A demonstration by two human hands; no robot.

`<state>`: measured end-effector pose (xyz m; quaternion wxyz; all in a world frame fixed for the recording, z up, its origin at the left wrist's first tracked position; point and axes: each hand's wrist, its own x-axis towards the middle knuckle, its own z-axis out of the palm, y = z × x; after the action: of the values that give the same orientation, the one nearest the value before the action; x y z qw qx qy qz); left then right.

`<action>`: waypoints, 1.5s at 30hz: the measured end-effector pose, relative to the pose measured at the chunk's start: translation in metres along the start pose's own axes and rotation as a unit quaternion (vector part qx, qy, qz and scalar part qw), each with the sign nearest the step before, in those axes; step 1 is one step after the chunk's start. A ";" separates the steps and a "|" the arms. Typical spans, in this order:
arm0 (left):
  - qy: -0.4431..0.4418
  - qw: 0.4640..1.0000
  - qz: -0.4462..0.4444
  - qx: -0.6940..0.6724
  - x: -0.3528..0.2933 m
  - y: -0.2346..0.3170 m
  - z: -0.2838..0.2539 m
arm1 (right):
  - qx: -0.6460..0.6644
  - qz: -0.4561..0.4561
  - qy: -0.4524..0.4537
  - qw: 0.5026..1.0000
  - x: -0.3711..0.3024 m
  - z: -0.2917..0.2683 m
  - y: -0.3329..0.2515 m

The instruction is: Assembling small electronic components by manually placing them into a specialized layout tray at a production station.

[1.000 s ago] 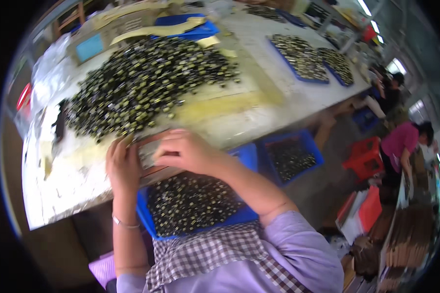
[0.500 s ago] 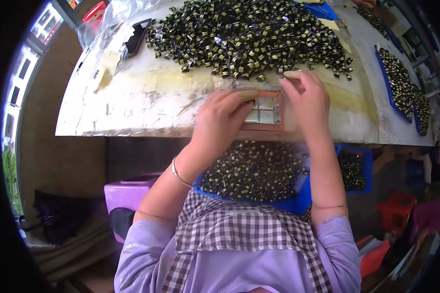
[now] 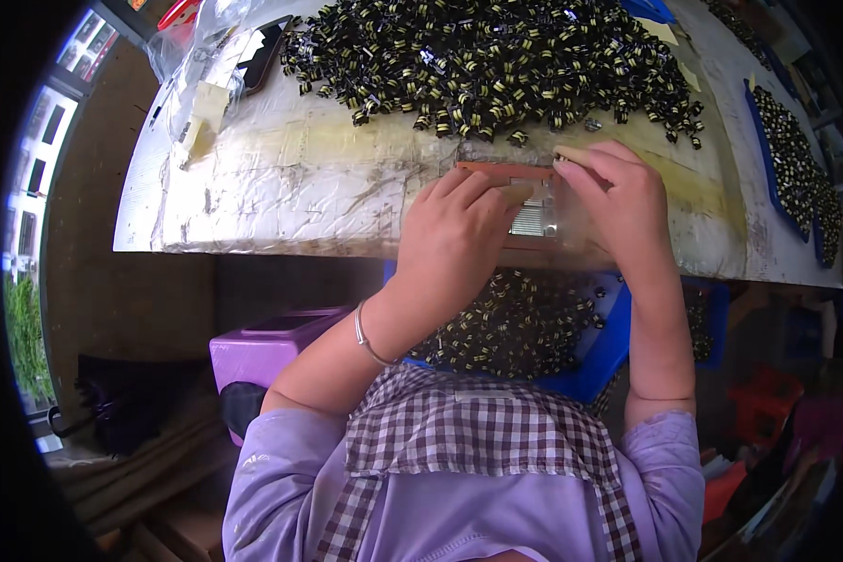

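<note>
An orange-framed plate (image 3: 531, 243) with a ribbed silvery inset lies near the table's front edge. My left hand (image 3: 464, 225) covers its left and middle part, fingers curled down over it and drawn together; what they grip, if anything, is hidden. By the plate's upper right corner, my right hand (image 3: 618, 183) is closed in a pinch, with a small dark piece (image 3: 560, 158) between thumb and forefinger. Beyond both hands spreads a large heap of small black-and-yellow parts (image 3: 478, 70).
Below the table edge, a blue tray (image 3: 612, 342) of similar parts sits close to my apron. More parts fill blue trays (image 3: 779, 201) at the right. A dark cut-out object (image 3: 264, 56) and clear plastic lie at the far left. A purple box (image 3: 276, 347) stands below left.
My left hand has shifted right across the plate and now hides more of its inset. My right hand stays pinched near the plate's upper right corner. The whole view has shifted slightly.
</note>
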<state>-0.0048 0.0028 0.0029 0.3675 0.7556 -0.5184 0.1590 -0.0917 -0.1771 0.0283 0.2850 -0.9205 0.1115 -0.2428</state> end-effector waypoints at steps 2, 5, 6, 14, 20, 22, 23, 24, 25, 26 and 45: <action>0.001 1.000 -0.005 -0.004 0.000 0.000 0.001 | -0.015 0.064 0.006 0.998 0.002 0.002 0.000; -0.003 1.000 -0.014 -0.003 -0.001 0.001 0.000 | 0.009 0.056 0.038 0.998 -0.001 0.006 0.001; -0.005 0.999 -0.014 -0.032 0.001 0.001 -0.003 | 0.009 0.057 0.039 0.998 -0.003 0.006 -0.001; 0.070 0.983 -0.149 0.078 0.024 -0.056 -0.016 | 0.065 -0.111 -0.063 0.990 -0.009 0.014 -0.013; 0.031 0.990 -0.136 0.025 0.018 -0.060 -0.021 | 0.107 -0.099 -0.044 0.988 -0.008 0.019 -0.010; 0.038 0.987 -0.157 0.011 0.018 -0.050 -0.024 | 0.100 -0.106 -0.040 0.989 -0.007 0.019 -0.011; 0.038 0.987 -0.157 0.009 0.016 -0.044 -0.023 | 0.090 -0.103 -0.049 0.989 -0.006 0.018 -0.012; 0.054 0.984 -0.162 -0.046 0.014 -0.038 -0.022 | 0.080 -0.099 -0.057 0.990 -0.005 0.017 -0.013; 0.071 0.978 -0.168 -0.100 0.011 -0.031 -0.022 | 0.079 -0.100 -0.058 0.990 -0.006 0.017 -0.014; 0.056 0.978 -0.166 -0.115 0.008 -0.026 -0.020 | 0.077 -0.094 -0.056 0.991 -0.007 0.017 -0.015; -0.067 0.972 -0.203 -0.096 0.008 -0.001 -0.018 | -0.050 -0.065 0.088 0.993 0.014 0.039 -0.011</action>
<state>0.0015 0.0111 0.0198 0.4270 0.8154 -0.3904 -0.0205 -0.0590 -0.1543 0.0121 0.2118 -0.9138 0.0885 -0.3351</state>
